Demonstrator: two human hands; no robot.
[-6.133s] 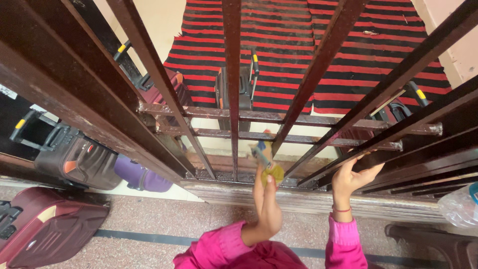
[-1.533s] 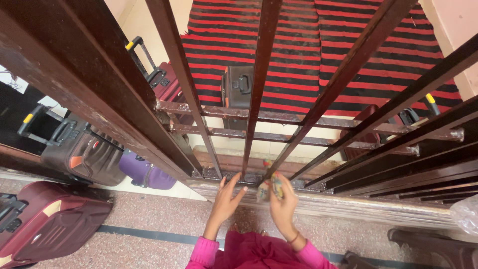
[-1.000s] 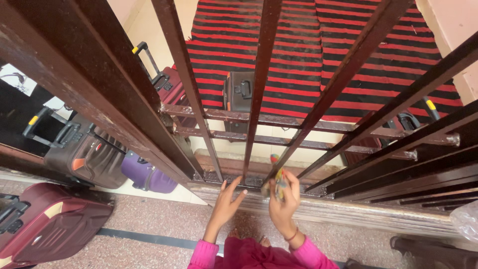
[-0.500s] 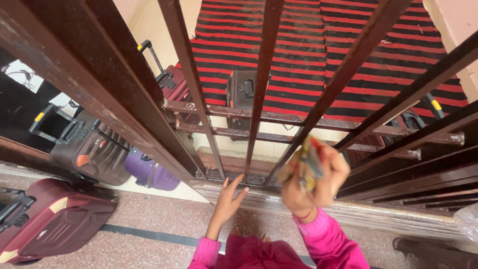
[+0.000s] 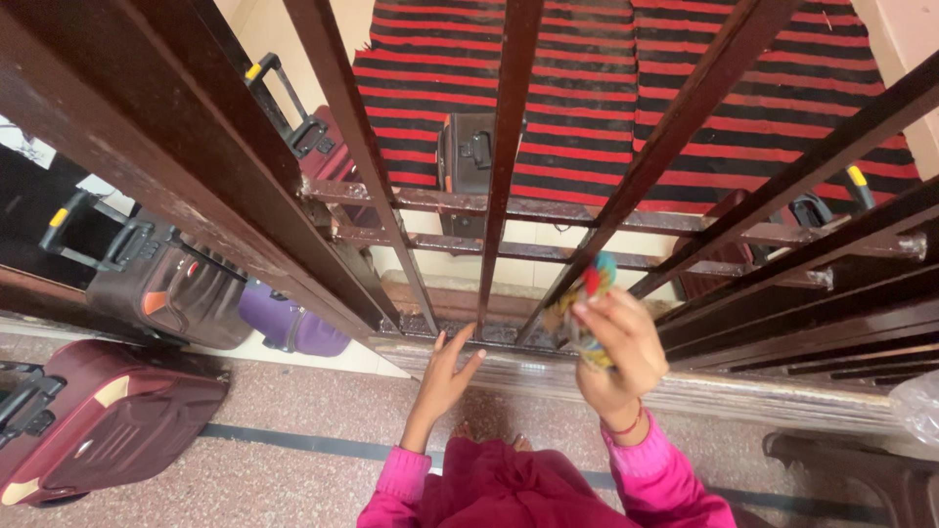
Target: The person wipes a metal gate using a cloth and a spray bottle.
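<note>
Up close to the brown window bars (image 5: 504, 147), the right hand (image 5: 614, 354) pinches a small multicoloured cloth (image 5: 583, 298), seemingly soft, light and easily bunched at its middle. Fingers spread and holding nothing, the left hand (image 5: 445, 370) rests on the stone sill (image 5: 743, 396).

The right hand (image 5: 614, 347), clutching a small multicoloured crumpled cloth (image 5: 584, 308), is lifting away from the base of the dark brown metal window grille (image 5: 509, 147), where it was a second ago, and is now rising beside a slanted bar.
</note>
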